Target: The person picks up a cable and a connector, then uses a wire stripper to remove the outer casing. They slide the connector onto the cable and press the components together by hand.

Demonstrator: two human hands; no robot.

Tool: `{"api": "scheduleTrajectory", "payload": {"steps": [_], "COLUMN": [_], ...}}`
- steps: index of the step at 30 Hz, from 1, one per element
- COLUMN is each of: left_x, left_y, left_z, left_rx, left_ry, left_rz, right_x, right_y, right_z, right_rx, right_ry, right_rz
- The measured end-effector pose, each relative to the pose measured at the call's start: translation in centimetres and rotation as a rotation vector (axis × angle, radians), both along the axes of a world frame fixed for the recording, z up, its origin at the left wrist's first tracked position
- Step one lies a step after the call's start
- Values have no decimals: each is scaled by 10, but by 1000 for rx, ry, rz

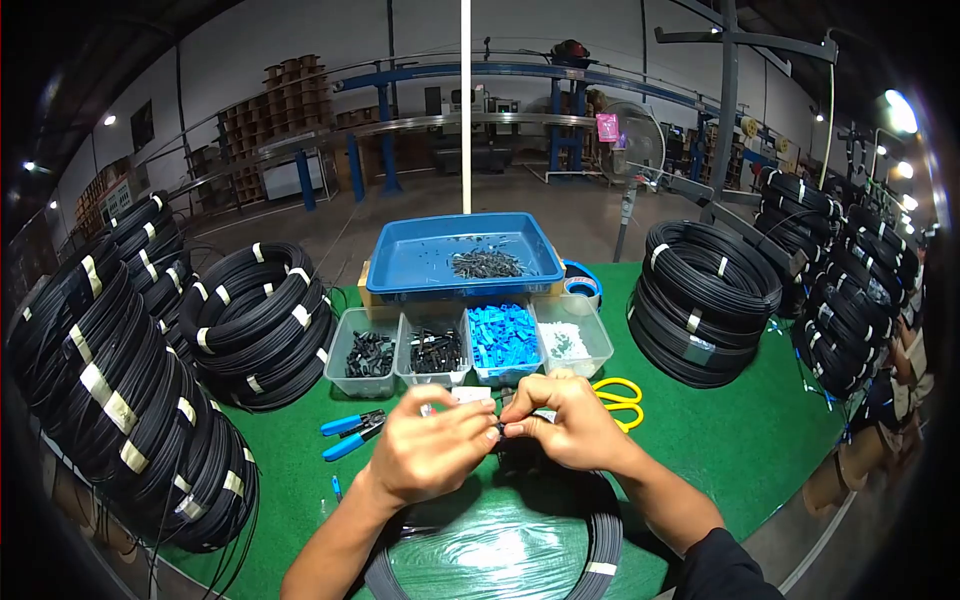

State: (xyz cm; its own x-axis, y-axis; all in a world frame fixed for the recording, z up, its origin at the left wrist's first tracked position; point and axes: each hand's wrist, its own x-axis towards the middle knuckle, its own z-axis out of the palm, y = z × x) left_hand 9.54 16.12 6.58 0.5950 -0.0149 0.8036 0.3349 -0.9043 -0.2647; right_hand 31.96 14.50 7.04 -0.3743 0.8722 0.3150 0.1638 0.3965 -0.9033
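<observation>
My left hand and my right hand meet in front of the bins, both closed. Their fingertips pinch a small dark piece, mostly hidden by the fingers, so its kind is unclear. Below them a coil of black cable lies on the green mat, with a white tape band round it. Blue-handled pliers rest left of my left hand. Close to my right hand are yellow-handled scissors, partly covered by it.
Clear bins hold black parts, more black parts, blue parts and white parts. Behind stands a blue tray with dark scraps. Stacked cable coils flank the table at left and right.
</observation>
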Motion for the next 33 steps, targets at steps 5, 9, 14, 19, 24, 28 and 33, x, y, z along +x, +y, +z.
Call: {"api": "scheduleTrajectory", "payload": {"steps": [5,9,14,19,24,28,33], "left_x": [-1,7,-1,-3,-1,4,3], "left_y": [-5,-18,-7,-2,-7,-10,-7], "left_z": [13,13,11,15,10,9,10], "left_rx": [-633,-509,-44,-159,-836,-509,5], "left_ry": [-264,-288,2,-69,-364,-260,38], "left_rz": [-36,-11,11,-19,-138,-110,-53], "right_x": [-10,-14,-9,-7,-16,-20,-2], "right_y": [-10,-2,-3,-9,-10,-6,-3], "right_z": [6,-8,-6,6,-2,-9,-3], "right_rx": [881,1378,490,477,1365,1271,-135], "right_ry": [-393,-356,-188,-236,-430,-324,80], "right_rz": [-257,-385,-188,-206,-403,-404,17]}}
